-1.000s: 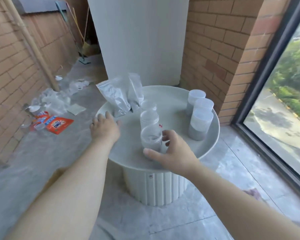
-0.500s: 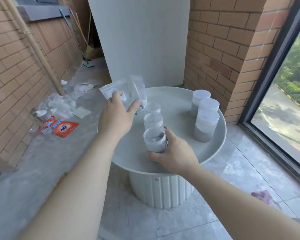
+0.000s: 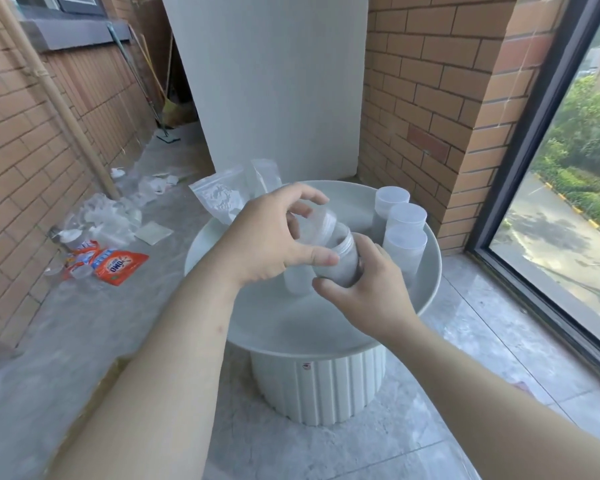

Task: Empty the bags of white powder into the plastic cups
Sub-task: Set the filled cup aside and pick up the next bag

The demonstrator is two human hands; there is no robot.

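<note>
A tilted plastic cup is gripped by the right hand, its lid being clasped by the left hand.

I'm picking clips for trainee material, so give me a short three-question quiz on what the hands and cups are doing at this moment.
1. True or false: the clear plastic cup in the right hand stands upright on the round white table.
2. Fill the gap: the left hand grips the cup's clear ___.
3. How many frosted white lidded plastic cups stand in a row on the table's right side?
Key: 1 false, it is held above the table and tilted; 2 lid; 3 three.
</note>
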